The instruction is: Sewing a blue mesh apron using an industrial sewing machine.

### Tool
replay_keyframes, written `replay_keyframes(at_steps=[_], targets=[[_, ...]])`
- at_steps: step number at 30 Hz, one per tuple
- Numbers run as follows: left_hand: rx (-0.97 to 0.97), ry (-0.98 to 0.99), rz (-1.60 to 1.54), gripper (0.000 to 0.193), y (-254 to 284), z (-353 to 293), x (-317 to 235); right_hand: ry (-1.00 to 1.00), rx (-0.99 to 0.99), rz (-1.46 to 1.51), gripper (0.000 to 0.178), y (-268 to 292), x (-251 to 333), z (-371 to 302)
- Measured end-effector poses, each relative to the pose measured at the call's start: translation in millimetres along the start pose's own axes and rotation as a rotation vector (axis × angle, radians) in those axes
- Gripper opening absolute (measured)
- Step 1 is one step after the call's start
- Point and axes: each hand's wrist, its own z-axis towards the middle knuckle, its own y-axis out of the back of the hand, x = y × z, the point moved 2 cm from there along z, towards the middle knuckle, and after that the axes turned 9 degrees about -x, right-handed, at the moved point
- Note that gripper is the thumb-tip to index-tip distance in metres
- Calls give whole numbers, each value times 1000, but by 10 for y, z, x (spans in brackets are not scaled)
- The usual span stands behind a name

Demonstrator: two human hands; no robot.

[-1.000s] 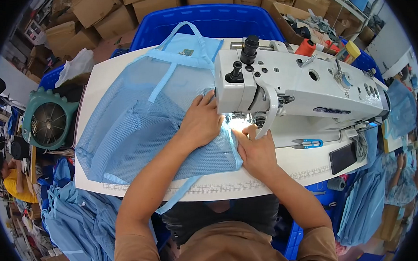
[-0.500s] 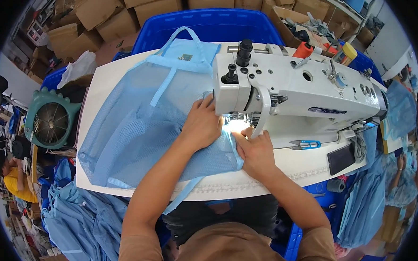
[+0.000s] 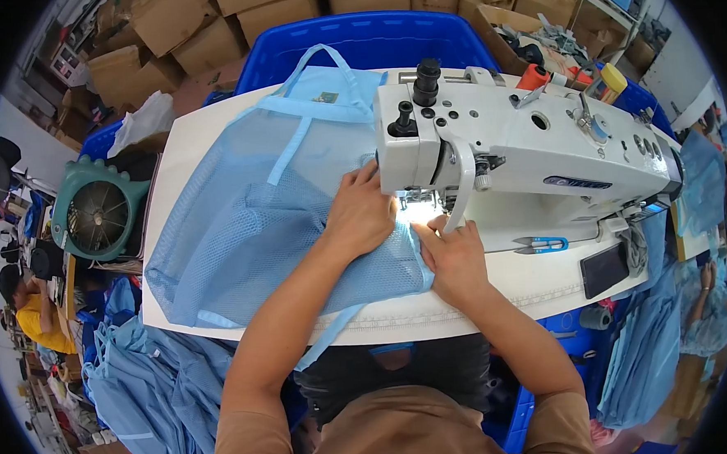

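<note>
A light blue mesh bag (image 3: 239, 209) with a fabric strap handle (image 3: 322, 58) is spread over the white sewing table, its right edge under the lit needle area of a white sewing machine (image 3: 490, 130). My left hand (image 3: 361, 212) rests on the mesh just left of the needle, fingers bent and gripping the cloth; some fingertips are hidden by the machine head. Just right of the needle, my right hand (image 3: 456, 259) is closed on the bag's bound edge, thumb and forefinger close to the light. A loose blue strip (image 3: 332, 335) hangs over the table's front edge.
Blue thread snips (image 3: 541, 244) and a dark phone (image 3: 604, 270) lie right of my right hand. A green fan (image 3: 100, 212) stands at the left. Blue cloth pieces (image 3: 154, 394) hang below it. Behind the table are a blue bin (image 3: 362, 42) and cardboard boxes (image 3: 270, 14).
The whole view has shifted slightly, so everything appears a little further right. Both hands keep nearly the same place on the mesh bag beside the needle.
</note>
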Motion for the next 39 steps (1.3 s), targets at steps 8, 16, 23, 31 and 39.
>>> replay_keyframes(at_steps=[8, 16, 23, 31, 39], targets=[[-154, -85, 44, 29, 262, -188, -164, -206, -100, 137, 19, 25, -156, -13], [-83, -166, -132, 19, 379, -709, -744, -223, 67, 179, 19, 183, -353, 263], [-13, 17, -254, 15, 375, -589, -552, -126, 177, 288, 25, 78, -367, 323], [12, -5, -154, 14, 275, -193, -370, -177, 157, 213, 24, -124, -388, 199], [-178, 88, -353, 15, 82, -259, -140, -219, -6, 155, 32, -307, -356, 166]])
